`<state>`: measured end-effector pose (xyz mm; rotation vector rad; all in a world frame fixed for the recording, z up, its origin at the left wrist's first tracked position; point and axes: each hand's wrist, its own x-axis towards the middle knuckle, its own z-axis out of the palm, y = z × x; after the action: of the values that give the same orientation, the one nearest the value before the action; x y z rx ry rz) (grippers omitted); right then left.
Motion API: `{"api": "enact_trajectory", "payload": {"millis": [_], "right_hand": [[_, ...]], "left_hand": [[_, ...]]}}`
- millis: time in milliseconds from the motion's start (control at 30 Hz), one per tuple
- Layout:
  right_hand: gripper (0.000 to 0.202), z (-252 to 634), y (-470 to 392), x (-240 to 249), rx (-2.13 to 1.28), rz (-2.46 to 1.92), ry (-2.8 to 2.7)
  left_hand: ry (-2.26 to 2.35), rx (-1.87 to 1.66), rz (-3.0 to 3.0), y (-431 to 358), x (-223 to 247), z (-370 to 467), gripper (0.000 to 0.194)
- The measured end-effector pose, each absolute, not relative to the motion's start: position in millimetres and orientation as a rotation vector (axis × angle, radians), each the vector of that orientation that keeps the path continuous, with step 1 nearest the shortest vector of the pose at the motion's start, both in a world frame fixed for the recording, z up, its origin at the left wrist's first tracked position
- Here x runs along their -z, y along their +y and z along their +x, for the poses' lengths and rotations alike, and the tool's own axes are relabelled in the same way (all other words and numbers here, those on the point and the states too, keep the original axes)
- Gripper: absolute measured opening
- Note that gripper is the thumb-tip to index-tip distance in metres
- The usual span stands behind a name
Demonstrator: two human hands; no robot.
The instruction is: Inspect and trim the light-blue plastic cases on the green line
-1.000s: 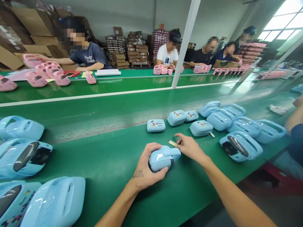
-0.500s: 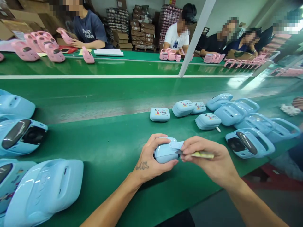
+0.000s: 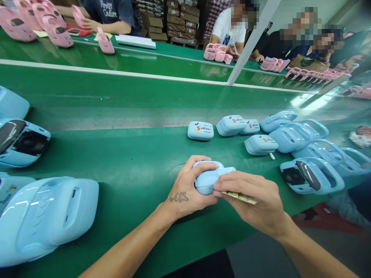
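My left hand (image 3: pixel 185 185) is wrapped round a small glossy light-blue plastic case (image 3: pixel 206 179), thumb below and fingers over its top. From the right, my right hand (image 3: pixel 251 197) pinches a thin flat yellow strip (image 3: pixel 240 197), whose tail sticks out under the fingers. Its other end is hidden behind my fingertips, which press on the near right side of the case. A light-blue flap or protruding piece shows at the case's upper right, partly covered by the right fingers.
Small blue cases with a cartoon print (image 3: pixel 200 131) lie beyond my hands. Blue handled speaker-like housings (image 3: pixel 313 175) stand at the right, and larger blue housings (image 3: pixel 58 216) at the left. Past a white rail (image 3: pixel 174 77), people sit with pink housings (image 3: pixel 106 40). A post (image 3: pixel 252 44) rises there.
My right hand has shifted left and closer against the case, covering more of its right side. The yellow strip now slants downward to the right. The view has tilted down.
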<state>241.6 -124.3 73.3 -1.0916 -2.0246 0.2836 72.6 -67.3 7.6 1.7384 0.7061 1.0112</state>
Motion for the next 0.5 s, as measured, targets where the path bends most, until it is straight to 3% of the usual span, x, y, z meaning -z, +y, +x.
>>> {"api": "enact_trajectory", "payload": {"millis": [500], "right_hand": [[0.023,244.7,-124.2,-74.3,-0.211,-1.112,-2.164]], "left_hand": [[0.693,-1.041,1.756,-69.4,-8.4,73.1,0.055]]}}
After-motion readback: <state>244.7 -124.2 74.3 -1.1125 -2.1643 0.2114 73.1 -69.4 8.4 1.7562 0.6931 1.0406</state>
